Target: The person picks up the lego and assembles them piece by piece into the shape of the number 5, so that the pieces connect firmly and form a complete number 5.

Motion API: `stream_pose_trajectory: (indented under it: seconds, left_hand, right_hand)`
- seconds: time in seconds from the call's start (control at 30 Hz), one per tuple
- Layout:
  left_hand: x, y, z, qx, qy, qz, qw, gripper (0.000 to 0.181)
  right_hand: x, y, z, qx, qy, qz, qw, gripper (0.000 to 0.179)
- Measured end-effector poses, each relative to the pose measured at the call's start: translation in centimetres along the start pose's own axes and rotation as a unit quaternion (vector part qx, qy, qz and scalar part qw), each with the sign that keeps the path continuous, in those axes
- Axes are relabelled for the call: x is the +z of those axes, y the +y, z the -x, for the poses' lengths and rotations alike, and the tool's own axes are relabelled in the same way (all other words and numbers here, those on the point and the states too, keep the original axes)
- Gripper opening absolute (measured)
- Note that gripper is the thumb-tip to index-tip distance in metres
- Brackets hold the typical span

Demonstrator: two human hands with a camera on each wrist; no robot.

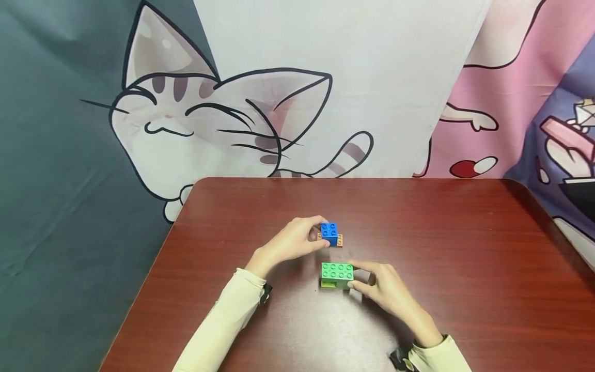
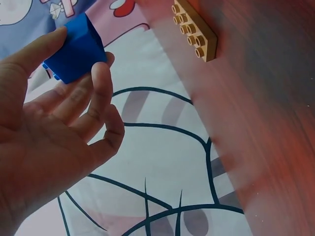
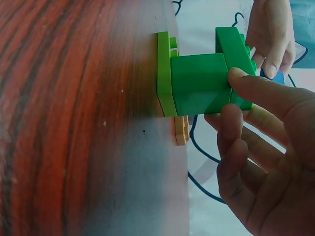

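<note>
My left hand (image 1: 292,241) pinches a blue toy brick (image 2: 81,51) between thumb and fingers. Held in the air, the brick is apart from a flat orange brick (image 2: 194,29) lying on the table; from the head it partly covers that orange one. Nearer to me stands a stack: a flat lime-green brick (image 3: 166,73) at the bottom, a green block (image 3: 199,81) on it and a longer green brick (image 3: 229,44) on top. With thumb and fingertips, my right hand (image 1: 392,289) grips the right end of the upper green pieces.
Both hands work over a reddish-brown wooden table (image 1: 465,258). Behind its far edge hangs a cloth backdrop (image 1: 395,93) with cartoon cats. Dark straps (image 1: 266,293) circle the wrists at the cuffs of the pale sleeves.
</note>
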State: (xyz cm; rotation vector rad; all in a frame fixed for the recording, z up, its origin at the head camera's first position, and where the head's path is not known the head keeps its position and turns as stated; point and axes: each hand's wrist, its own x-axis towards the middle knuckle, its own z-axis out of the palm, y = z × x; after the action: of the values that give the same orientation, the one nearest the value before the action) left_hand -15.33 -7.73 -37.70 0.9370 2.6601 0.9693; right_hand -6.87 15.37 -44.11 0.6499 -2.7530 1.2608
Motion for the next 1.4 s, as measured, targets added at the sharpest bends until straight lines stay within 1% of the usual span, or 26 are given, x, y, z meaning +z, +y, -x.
stream_pose_trajectory:
  seconds: [0.1,0.33,0.57,0.73,0.9,0.97,1.13,1.4]
  left_hand:
    - [0.1,0.0,0.3,0.006,-0.003,0.000,1.0000,0.033]
    - [0.2,0.0,1.0,0.002,-0.007,0.013,0.9999,0.032]
    - [0.1,0.6,2.0,0.014,-0.010,0.017,0.9997,0.033]
    - [0.3,1.1,2.7,0.014,-0.024,0.003,0.9996,0.037]
    - [0.7,1.3,3.3,0.013,-0.036,-0.011,0.9992,0.036]
    - [0.9,1.3,3.4,0.013,-0.041,-0.010,0.9990,0.037]
    - [1.1,1.2,3.6,0.011,-0.045,-0.009,0.9989,0.039]
    - [1.3,1.1,3.7,0.020,-0.050,-0.008,0.9985,0.039]
  right_hand:
    - [-0.1,0.0,0.1,-0.001,0.003,0.001,1.0000,0.040]
    - [-0.1,0.0,0.1,-0.007,0.000,-0.008,0.9999,0.040]
    - [-0.1,0.0,0.0,-0.007,-0.002,-0.014,0.9999,0.039]
    - [0.0,0.0,0.0,-0.001,-0.004,-0.018,0.9998,0.039]
    - [-0.1,0.1,0.0,0.008,-0.008,-0.019,0.9998,0.039]
    - [-0.1,0.1,0.1,0.012,-0.010,-0.018,0.9997,0.040]
    - [-0.1,0.2,0.2,0.009,-0.008,-0.015,0.9998,0.040]
    - [-0.1,0.2,0.0,0.017,-0.011,-0.012,0.9997,0.041]
